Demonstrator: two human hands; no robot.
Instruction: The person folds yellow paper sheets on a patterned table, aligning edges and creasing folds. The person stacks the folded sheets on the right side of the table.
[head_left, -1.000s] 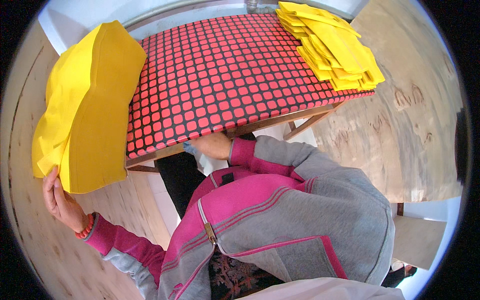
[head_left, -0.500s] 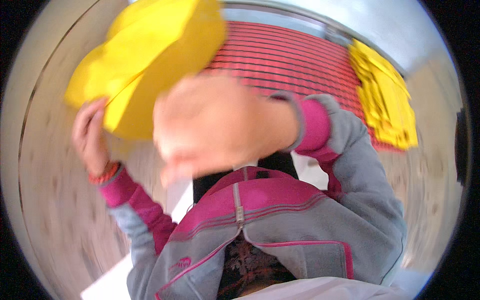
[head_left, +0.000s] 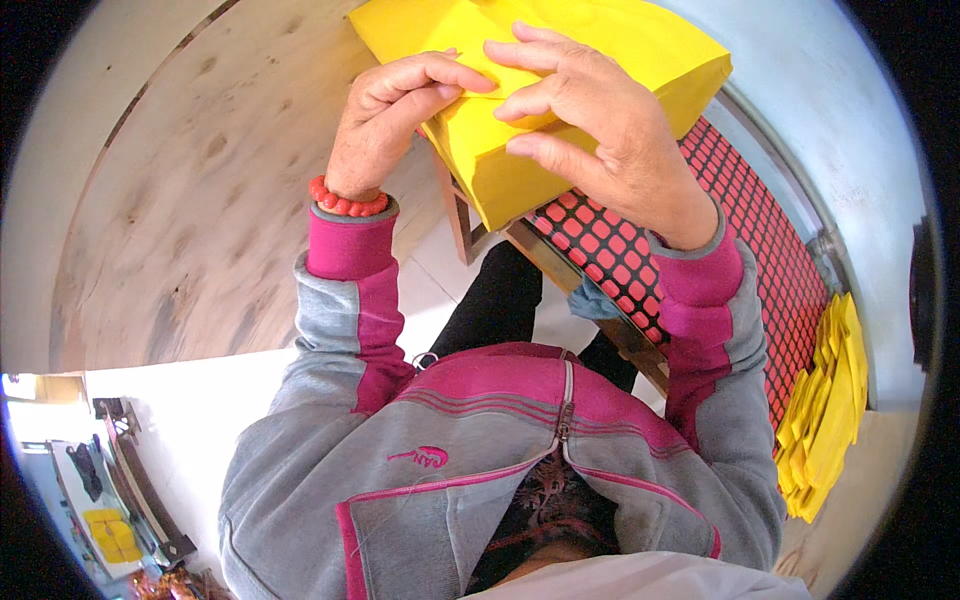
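A bright yellow bag (head_left: 655,60), its cloth-like sides opened out into a boxy shape, lies at the top of the view in front of me. At its near left part, my left hand (head_left: 380,125) pinches the material between thumb and forefinger. My right hand (head_left: 610,125) is over the bag, its fingers apart and curved toward the left fingertips. Whether the right fingertips touch the yellow surface I cannot tell. A red beaded bracelet (head_left: 347,199) circles my left wrist.
Under and right of the bag is a bench covered in red-and-black checks (head_left: 745,190). Several folded yellow bags (head_left: 825,400) are stacked at its right end. Pale wooden board (head_left: 200,200) fills the left. Another yellow piece (head_left: 112,535) lies far lower left.
The view has swung left, so the bag appears farther right. My right hand, blurred and lower before, is now up over the bag. My left hand stays at the bag, now with a visible pinch.
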